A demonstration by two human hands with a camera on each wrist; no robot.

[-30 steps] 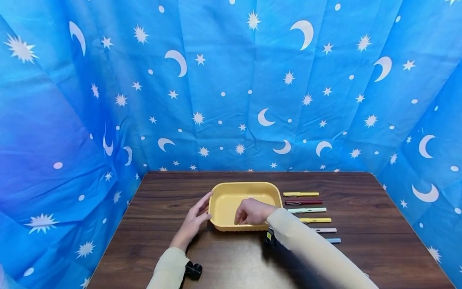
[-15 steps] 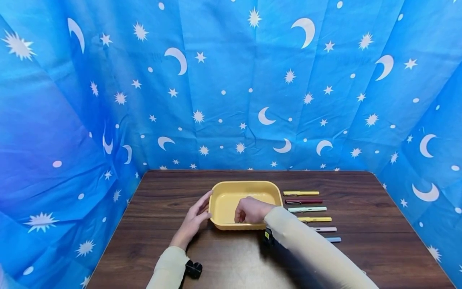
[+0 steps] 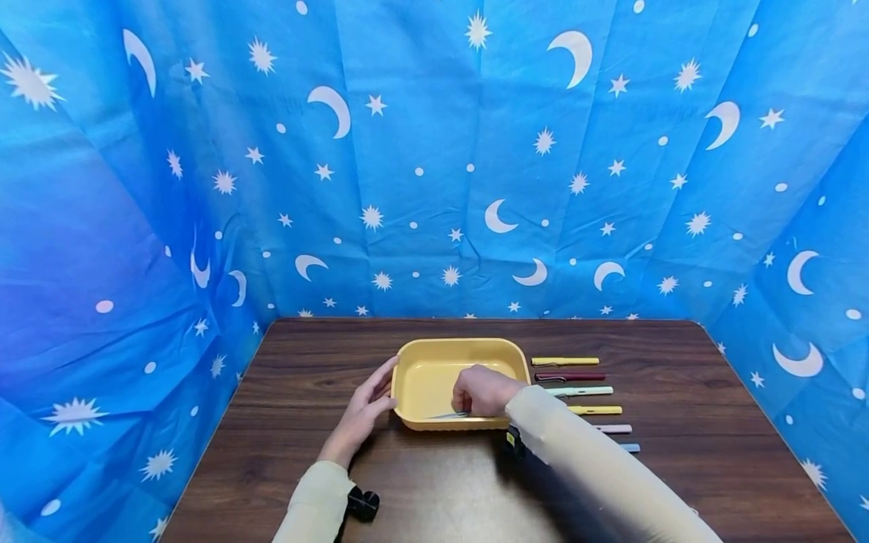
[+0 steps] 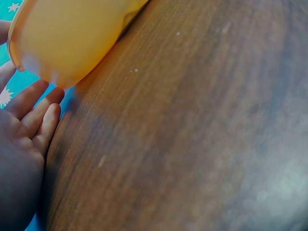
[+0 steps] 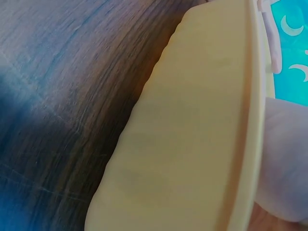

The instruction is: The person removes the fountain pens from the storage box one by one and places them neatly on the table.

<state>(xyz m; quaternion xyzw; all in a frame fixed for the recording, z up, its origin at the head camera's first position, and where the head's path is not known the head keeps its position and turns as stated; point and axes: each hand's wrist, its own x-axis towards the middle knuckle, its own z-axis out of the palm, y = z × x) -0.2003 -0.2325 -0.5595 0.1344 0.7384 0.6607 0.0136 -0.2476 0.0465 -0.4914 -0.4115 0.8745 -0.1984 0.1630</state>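
A yellow rectangular tray [image 3: 428, 381] with rounded corners stands on the table. My left hand [image 3: 356, 422] touches its left end, with the fingers spread and mostly straight; the left wrist view shows them against the tray's outer wall [image 4: 67, 43]. Inside the tray, near the front wall, is my right hand [image 3: 483, 392], fingers curled downward. A thin, pale pen [image 3: 446, 415] sticks out leftward from its fingertips, low in the tray; its other end is hidden behind the hand. In the right wrist view, the tray's side wall [image 5: 183, 120] covers the fingertips.
Right of the tray, several pens lie in a column: a yellow pen [image 3: 565, 362], a dark red pen [image 3: 570, 376], a mint pen [image 3: 587, 391], another yellow pen [image 3: 597, 410], a pale pink pen [image 3: 614, 428] and a light blue pen [image 3: 631, 448]. My right sleeve covers some ends.
My right hand has shifted slightly to the right inside the tray, and more of the pale pen shows to its left. My left hand stays at the tray's end.
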